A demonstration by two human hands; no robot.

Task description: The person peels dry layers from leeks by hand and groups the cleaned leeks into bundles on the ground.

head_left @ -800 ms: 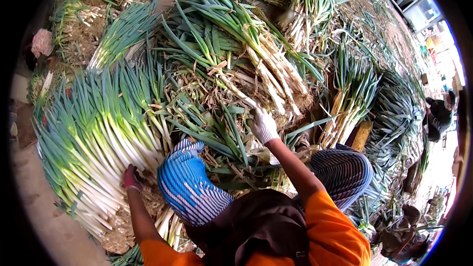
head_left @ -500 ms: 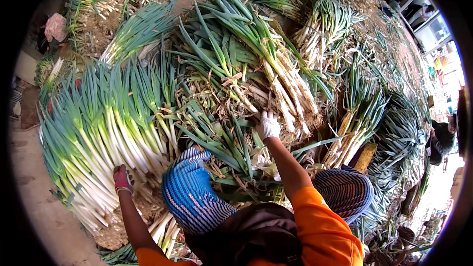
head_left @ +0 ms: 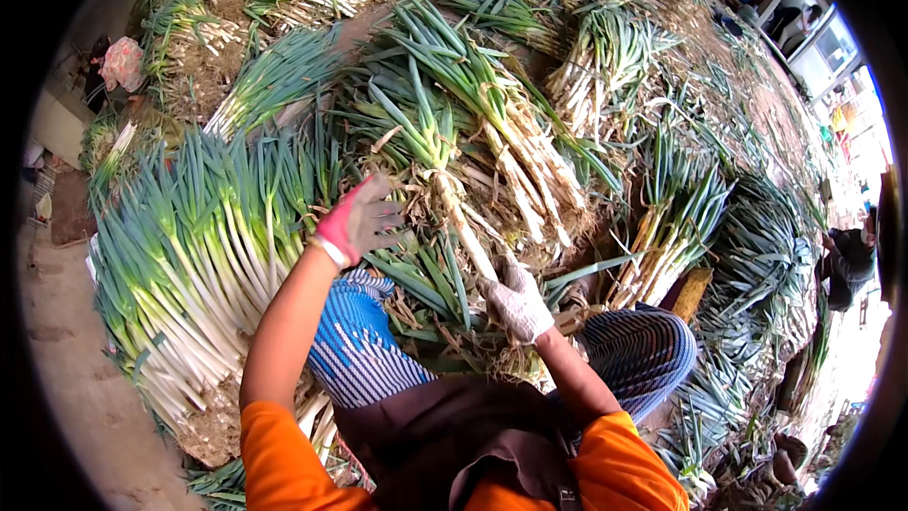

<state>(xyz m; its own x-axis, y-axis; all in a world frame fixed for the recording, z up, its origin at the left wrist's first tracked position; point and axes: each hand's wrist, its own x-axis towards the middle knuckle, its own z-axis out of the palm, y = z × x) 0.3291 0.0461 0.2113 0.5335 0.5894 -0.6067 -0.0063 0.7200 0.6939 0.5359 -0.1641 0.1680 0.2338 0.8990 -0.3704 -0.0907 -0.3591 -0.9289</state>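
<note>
My right hand (head_left: 519,301), in a white glove, is closed round the lower white end of a long green onion (head_left: 461,227). The onion's stalk slants up and away from me, with its green leaves (head_left: 421,123) fanned at the far end. My left hand (head_left: 364,220), in a grey and pink glove, is held out beside that stalk with its fingers spread, holding nothing. Just to the right lies a bundle of untrimmed green onions (head_left: 525,147) with dry, brownish outer skins. At my left, a neat row of clean, white-stemmed green onions (head_left: 203,274) is laid out.
Stripped leaves (head_left: 416,274) litter the ground before my knees. Further bundles (head_left: 615,66) lie ahead, another bundle (head_left: 676,227) at the right, and a heap of dark green leaves (head_left: 766,246) beyond it. A person (head_left: 846,265) is at the far right.
My left hand has left the clean row and come up, opened, towards the middle. My right hand has drawn one green onion towards me from the untrimmed bundle.
</note>
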